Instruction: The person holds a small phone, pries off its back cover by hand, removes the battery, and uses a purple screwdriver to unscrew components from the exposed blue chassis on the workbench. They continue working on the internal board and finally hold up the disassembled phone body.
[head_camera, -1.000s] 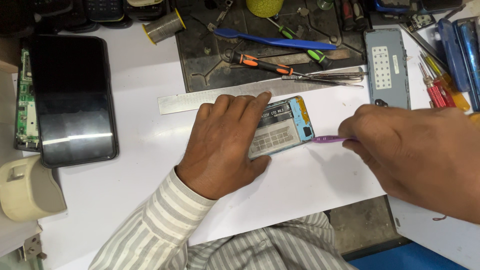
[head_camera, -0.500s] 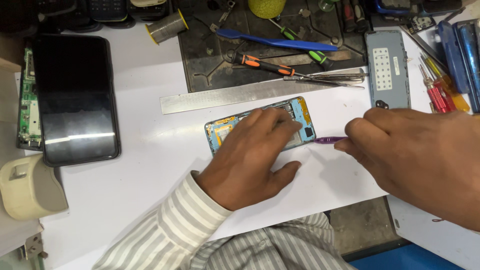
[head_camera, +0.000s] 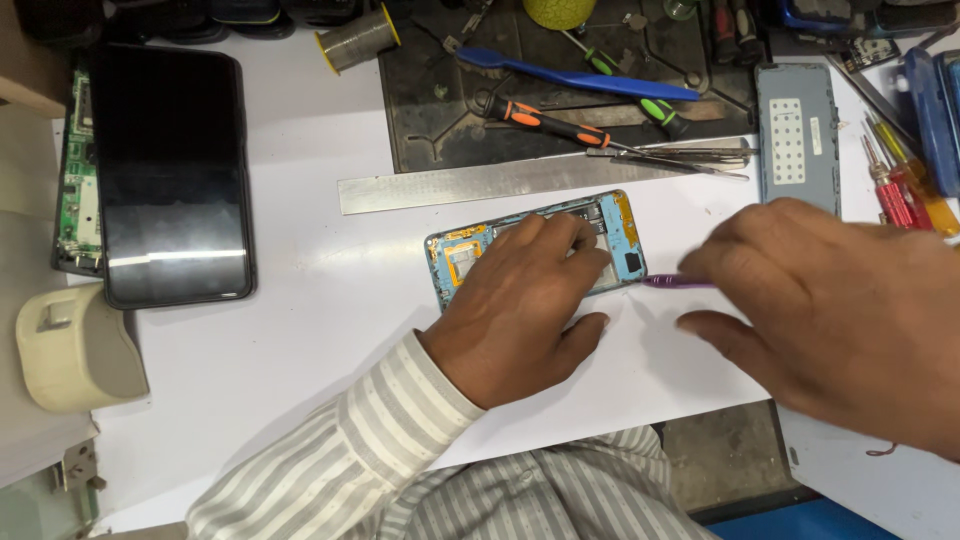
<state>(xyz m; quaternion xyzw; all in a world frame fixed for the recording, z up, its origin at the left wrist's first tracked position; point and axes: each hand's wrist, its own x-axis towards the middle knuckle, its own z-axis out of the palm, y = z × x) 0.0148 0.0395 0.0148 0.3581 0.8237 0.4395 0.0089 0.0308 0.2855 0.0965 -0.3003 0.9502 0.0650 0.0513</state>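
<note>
Two hands: left hand (head_camera: 525, 300) flat upon opened phone (head_camera: 610, 220), right hand (head_camera: 830, 300) pinching purple tool (head_camera: 672, 283).

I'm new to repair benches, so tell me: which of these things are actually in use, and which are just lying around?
In use:
left hand pressing on the opened phone
right hand holding the purple tool

Lying about:
metal ruler
orange-handled screwdriver
blue toothbrush
black phone
solder spool

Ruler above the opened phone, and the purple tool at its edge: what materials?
Ruler: bare metal by its look, a flat grey strip with a dull brushed sheen. Purple tool in the right hand: probably plastic, uniformly coloured and glossy, though mostly hidden. The left hand presses on the opened phone.
</note>
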